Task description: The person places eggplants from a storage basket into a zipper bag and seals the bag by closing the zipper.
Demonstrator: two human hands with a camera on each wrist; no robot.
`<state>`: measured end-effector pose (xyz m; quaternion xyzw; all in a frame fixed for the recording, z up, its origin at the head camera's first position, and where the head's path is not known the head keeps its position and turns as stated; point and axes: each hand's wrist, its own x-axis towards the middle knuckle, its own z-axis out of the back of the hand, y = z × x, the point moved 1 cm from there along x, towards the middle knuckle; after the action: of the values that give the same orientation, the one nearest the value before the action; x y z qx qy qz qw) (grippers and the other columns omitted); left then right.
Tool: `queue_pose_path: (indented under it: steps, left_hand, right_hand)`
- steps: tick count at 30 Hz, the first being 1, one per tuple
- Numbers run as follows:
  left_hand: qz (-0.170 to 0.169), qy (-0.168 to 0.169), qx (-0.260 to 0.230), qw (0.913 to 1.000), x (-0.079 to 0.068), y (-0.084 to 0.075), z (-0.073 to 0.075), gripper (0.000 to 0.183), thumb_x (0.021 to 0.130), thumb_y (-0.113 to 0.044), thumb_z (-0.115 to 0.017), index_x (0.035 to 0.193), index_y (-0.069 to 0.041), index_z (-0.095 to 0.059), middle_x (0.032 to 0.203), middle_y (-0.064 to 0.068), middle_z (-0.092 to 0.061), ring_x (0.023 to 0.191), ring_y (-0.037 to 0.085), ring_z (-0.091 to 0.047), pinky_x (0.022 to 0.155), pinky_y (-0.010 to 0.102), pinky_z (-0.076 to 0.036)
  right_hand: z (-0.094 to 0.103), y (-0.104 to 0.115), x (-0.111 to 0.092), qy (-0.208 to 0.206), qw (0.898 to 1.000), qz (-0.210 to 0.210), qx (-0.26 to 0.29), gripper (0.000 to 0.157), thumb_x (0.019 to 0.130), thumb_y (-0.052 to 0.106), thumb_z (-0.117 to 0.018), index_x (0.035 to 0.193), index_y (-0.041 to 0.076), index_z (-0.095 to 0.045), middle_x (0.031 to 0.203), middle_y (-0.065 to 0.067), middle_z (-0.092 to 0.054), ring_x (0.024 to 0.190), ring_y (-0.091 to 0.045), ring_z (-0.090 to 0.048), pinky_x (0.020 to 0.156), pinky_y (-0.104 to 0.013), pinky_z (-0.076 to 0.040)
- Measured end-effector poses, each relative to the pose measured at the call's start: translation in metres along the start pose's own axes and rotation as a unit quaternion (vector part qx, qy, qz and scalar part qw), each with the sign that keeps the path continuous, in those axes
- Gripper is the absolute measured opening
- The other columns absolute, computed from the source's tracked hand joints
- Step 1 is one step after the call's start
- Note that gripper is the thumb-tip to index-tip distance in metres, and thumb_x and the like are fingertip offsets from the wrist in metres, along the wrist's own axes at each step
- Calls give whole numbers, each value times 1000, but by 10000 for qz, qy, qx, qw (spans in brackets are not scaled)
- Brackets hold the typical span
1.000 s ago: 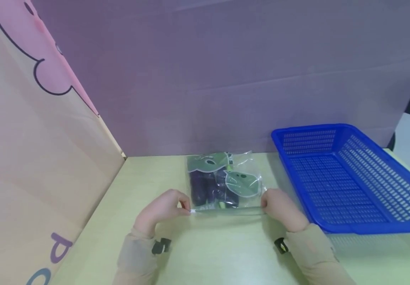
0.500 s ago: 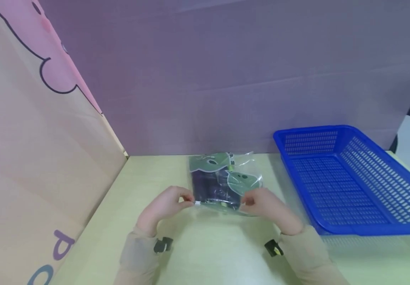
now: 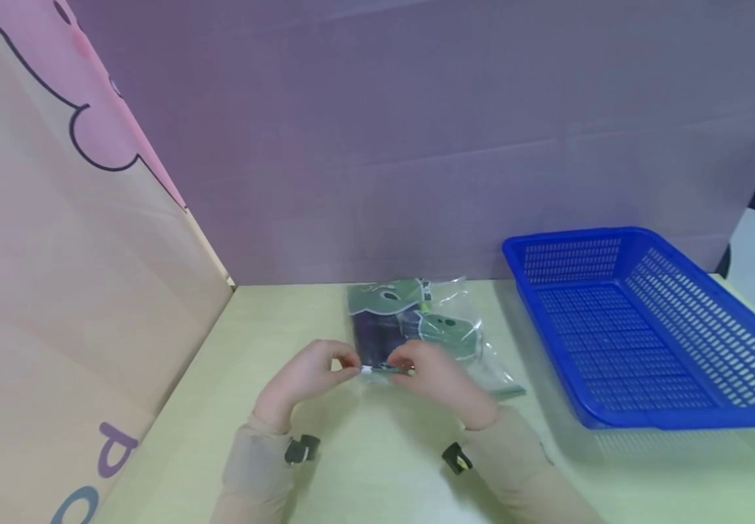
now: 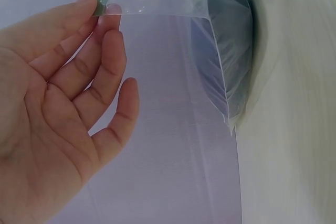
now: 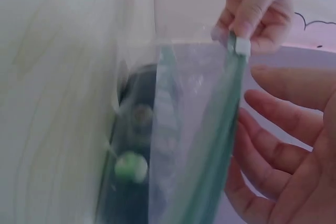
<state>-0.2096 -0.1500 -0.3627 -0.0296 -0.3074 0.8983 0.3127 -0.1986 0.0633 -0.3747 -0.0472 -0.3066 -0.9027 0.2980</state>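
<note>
A clear slider bag (image 3: pixel 491 356) with green printed shapes lies at the back middle of the table in the head view. Dark purple eggplants (image 3: pixel 373 333) show through it, and a pale green stem end (image 5: pixel 131 167) appears in the right wrist view. My left hand (image 3: pixel 308 378) pinches the left end of the bag's green top strip, beside the white slider (image 5: pixel 241 46). Close to that slider, my right hand (image 3: pixel 439 375) has its thumb and fingers apart beside the strip (image 5: pixel 223 124); whether a fingertip touches it is unclear.
A blue plastic basket (image 3: pixel 590 397) with slotted walls stands on the table (image 3: pixel 377 473) to the right of the bag. Behind rises a purple-grey backdrop (image 3: pixel 416 145), and a printed panel (image 3: pixel 56 291) borders the left side.
My right hand has moved left along the bag's top edge from its right corner to near the slider, and the right corner now lies loose. My left hand has barely shifted.
</note>
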Motion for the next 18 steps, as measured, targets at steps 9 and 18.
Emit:
queue_pose_path:
  steps: [9, 18]
  left_hand:
    - [-21, 12, -43, 10000, 3, 1, -1, 5, 87, -10, -65, 83, -11, -67, 81, -4, -67, 79, 7, -59, 80, 39, -53]
    - [-42, 65, -39, 10000, 2, -1, -1, 4, 86, -8, -64, 83, -10, -67, 81, -4, -67, 79, 8, -59, 80, 35, -52]
  right_hand:
    - [-12, 15, 15, -189, 9998, 53, -43, 9, 78, 9, -74, 86, 6, -70, 78, -2, -66, 73, -15, -61, 68, -25, -51]
    - [-15, 21, 20, -93, 9998, -103, -171, 7, 81, 13, -72, 85, 8, -71, 79, -2, -68, 72, -13, -62, 69, -27, -52]
